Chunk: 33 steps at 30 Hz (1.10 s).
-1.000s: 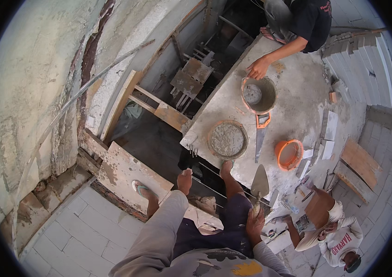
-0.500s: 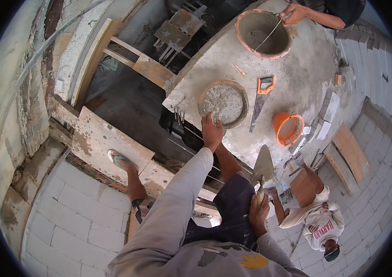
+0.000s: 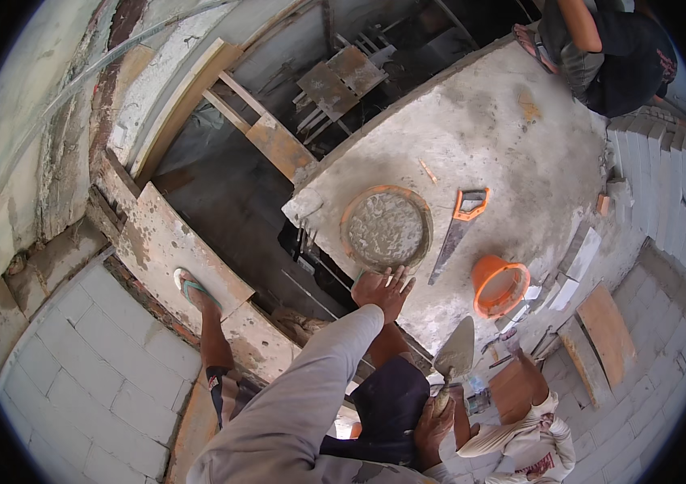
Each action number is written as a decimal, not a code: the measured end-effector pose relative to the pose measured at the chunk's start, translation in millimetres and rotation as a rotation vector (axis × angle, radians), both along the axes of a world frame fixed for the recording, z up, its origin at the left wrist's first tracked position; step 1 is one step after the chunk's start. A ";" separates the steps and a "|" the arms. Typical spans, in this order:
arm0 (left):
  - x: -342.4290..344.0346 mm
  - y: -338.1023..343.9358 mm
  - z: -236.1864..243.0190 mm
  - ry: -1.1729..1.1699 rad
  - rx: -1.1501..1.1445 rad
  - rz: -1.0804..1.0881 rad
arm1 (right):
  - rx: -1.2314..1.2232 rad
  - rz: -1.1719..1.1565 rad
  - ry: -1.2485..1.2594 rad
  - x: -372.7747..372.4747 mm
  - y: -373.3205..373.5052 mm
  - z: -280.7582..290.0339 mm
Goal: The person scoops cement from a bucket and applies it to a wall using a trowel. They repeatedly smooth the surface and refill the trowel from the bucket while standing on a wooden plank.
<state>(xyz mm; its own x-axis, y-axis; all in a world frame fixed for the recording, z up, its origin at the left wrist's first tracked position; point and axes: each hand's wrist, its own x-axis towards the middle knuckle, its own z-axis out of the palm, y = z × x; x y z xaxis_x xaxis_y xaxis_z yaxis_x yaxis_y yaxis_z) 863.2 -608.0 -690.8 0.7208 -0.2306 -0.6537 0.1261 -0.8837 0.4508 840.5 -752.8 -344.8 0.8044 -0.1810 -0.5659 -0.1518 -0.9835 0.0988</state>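
My left hand (image 3: 390, 292) is stretched forward with its fingers spread, close to the near rim of a round basin (image 3: 359, 199). Whether the fingertips touch the rim I cannot tell. Wet grey mortar (image 3: 387, 227) fills the basin, which stands on a concrete slab. Low by my right thigh, my right hand (image 3: 432, 431) is closed around the handle of a pointed trowel (image 3: 456, 348), its blade turned up and smeared grey.
On the slab (image 3: 512, 177) lie a handsaw (image 3: 458, 230) and an orange bucket (image 3: 500, 286). A dark opening (image 3: 222, 173) drops away at left, beside the board (image 3: 173, 250) under my foot. One person crouches far right (image 3: 613, 60); another sits lower right (image 3: 529, 436).
My left hand has drawn back slightly from the basin and spread its fingers. The large mortar bucket has left the slab, and the far person's hand no longer holds it there. The view has shifted.
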 end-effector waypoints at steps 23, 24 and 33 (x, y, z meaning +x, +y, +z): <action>-25.8 142.9 240.6 -0.154 -0.496 1.306 | 0.226 -0.109 -0.075 -11.6 30.7 16.5; -44.6 160.7 261.5 -0.114 -0.566 1.371 | 0.181 0.005 -0.126 -19.7 26.3 11.3; -229.3 298.7 347.1 -0.161 -0.596 1.855 | 0.265 0.477 -0.077 -75.9 93.7 -3.0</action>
